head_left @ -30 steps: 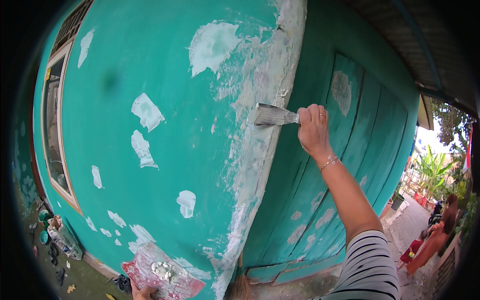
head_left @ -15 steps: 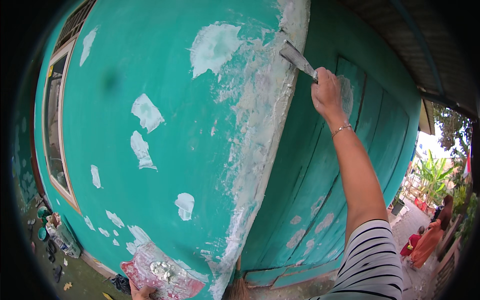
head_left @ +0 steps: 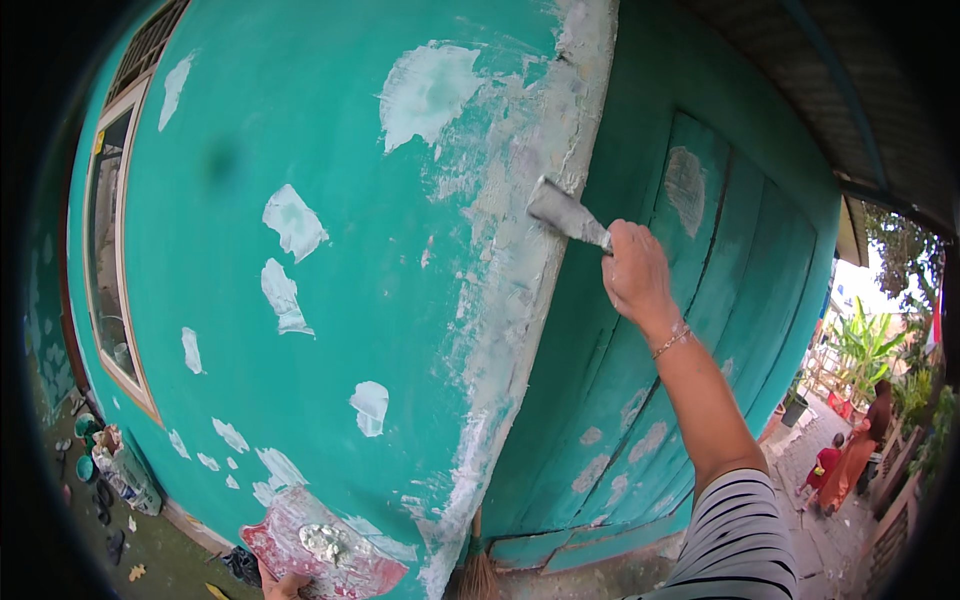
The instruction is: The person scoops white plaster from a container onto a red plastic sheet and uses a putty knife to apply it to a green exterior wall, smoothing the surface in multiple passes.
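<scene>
My right hand (head_left: 640, 275) is closed round the handle of a putty knife (head_left: 568, 213). Its flat metal blade rests against the corner of the green wall (head_left: 350, 170), where a broad strip of whitish putty (head_left: 510, 270) runs down the edge. At the lower left, my left hand (head_left: 284, 584) grips a red board (head_left: 270, 548) smeared with putty, fingers partly cut off by the frame's edge. A lump of wet grey-white putty (head_left: 325, 543) lies on that board. Several pale putty patches (head_left: 430, 95) dot the wall face.
Right of the corner is a green panelled door (head_left: 690, 330). A broom (head_left: 477, 572) leans below the corner. A window (head_left: 112, 240) and a white sack (head_left: 125, 475) are at the left. Two people (head_left: 850, 465) are on the paved path at far right.
My right hand has drawn the putty knife down along the wall corner, a little to the left. My left hand and the board have hardly moved. The people on the path have shifted slightly.
</scene>
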### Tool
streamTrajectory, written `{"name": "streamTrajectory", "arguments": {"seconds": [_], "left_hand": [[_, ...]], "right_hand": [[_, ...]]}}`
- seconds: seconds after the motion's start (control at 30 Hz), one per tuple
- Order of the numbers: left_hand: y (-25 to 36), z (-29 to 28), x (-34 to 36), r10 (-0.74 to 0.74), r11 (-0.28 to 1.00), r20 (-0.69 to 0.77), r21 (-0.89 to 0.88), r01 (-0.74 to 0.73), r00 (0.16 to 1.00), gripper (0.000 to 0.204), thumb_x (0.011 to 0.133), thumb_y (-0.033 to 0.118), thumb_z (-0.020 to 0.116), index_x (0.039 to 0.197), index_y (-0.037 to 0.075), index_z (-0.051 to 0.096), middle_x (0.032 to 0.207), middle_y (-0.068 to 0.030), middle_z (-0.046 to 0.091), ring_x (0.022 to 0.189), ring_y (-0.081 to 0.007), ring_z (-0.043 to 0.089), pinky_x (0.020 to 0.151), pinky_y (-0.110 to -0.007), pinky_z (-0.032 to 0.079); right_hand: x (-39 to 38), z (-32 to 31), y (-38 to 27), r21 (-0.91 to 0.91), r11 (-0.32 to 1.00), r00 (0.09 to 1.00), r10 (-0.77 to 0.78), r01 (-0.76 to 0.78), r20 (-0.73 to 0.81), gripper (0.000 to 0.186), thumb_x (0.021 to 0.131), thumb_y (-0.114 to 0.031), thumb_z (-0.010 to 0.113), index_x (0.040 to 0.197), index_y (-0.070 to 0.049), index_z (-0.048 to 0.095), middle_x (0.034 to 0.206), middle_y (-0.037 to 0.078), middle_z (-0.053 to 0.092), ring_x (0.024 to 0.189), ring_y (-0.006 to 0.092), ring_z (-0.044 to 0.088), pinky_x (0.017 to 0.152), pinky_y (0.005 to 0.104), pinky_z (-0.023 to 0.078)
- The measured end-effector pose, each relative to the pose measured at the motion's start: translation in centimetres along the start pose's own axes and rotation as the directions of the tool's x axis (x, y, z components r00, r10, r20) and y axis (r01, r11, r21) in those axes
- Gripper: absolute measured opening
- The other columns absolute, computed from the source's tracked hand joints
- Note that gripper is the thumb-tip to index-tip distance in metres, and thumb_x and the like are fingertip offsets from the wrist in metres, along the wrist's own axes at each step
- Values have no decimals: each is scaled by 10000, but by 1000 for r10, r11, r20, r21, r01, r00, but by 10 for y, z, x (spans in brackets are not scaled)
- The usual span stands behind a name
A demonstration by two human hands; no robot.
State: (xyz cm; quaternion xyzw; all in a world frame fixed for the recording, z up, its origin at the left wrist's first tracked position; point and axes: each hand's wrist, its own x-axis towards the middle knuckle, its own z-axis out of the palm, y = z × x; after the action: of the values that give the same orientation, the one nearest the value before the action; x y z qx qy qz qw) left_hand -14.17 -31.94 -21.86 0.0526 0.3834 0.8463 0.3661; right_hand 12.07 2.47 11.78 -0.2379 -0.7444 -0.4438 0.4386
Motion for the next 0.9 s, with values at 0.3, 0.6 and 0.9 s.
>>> {"name": "streamTrajectory", "arguments": {"seconds": [0.3,0.6,0.9], "left_hand": [[7,18,-13,-29,998,-43,49,31,999,854,723,-128,477,1515,88,243,1310,-168,518,1075,-267,596,808,-350,553],[1,30,-24,-27,998,-80,58,32,996,863,704,-138,477,1511,63,248,1323,-173,512,1106,-274,587,828,-338,544],[3,18,-35,27,1000,-76,12,-26,997,832,705,-121,485,1492,69,290,1282,-155,538,1087,-279,597,804,-367,555]], "right_hand": [[20,-14,16,141,989,994,-18,34,-112,185,757,-5,571,895,-35,452,833,147,505,824,367,515,747,464,440],[16,16,18,-54,998,999,16,-18,-51,190,782,-39,609,896,-42,457,855,140,530,849,359,538,752,454,454],[-19,-27,3,39,999,1000,-22,21,11,214,741,0,605,882,-39,449,832,140,510,825,359,524,728,445,449]]}}
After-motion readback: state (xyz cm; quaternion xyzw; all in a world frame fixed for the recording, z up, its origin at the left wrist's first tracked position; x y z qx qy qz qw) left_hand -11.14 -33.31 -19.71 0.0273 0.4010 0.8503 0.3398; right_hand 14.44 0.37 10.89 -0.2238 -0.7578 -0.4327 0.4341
